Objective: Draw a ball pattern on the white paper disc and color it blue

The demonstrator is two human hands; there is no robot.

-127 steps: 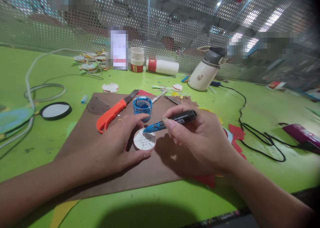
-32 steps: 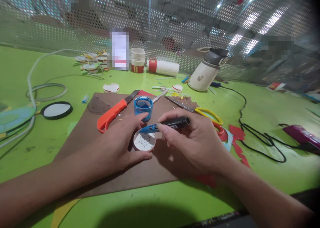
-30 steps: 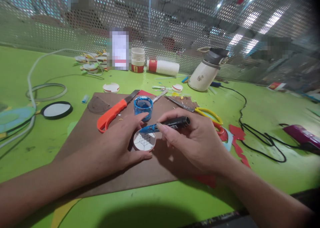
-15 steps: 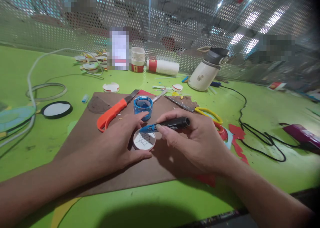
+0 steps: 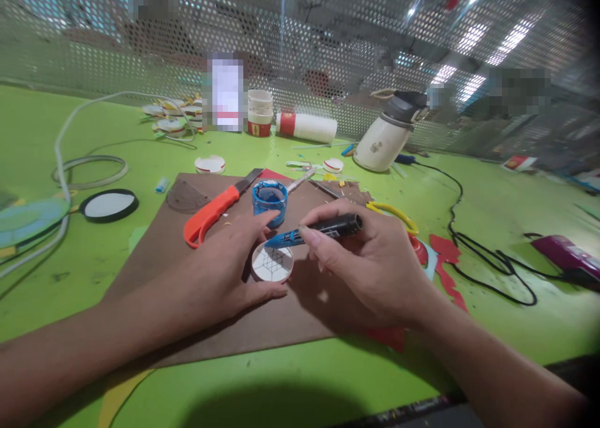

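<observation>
In the head view, a person's two bare hands are working over a brown board [image 5: 262,328] that is lying on a green worktop [image 5: 497,209]. The left hand [image 5: 220,259] is curving around a small round white disc [image 5: 273,267] and pinching it between thumb and fingers, the far fingers partly hidden. The disc, bearing a dark web-like line pattern, is sitting near the middle of the board. The right hand [image 5: 370,265] is pinching a blue and black marker [image 5: 330,228], its blue tip pointing at the disc's far part; whether it is touching is too small to tell.

Just beyond the disc, towards the board's far edge, a blue-stained jar [image 5: 269,206] is standing open. To its left, an orange-handled knife [image 5: 218,209] is lying aslant, its blade reaching that edge. At the board's right edge, yellow-handled scissors [image 5: 396,212] are lying partly behind the right hand. Along the worktop's far edge, stacked paper cups [image 5: 307,127] are lying sideways, and a white flask [image 5: 382,144] with a dark lid is standing further right.
</observation>
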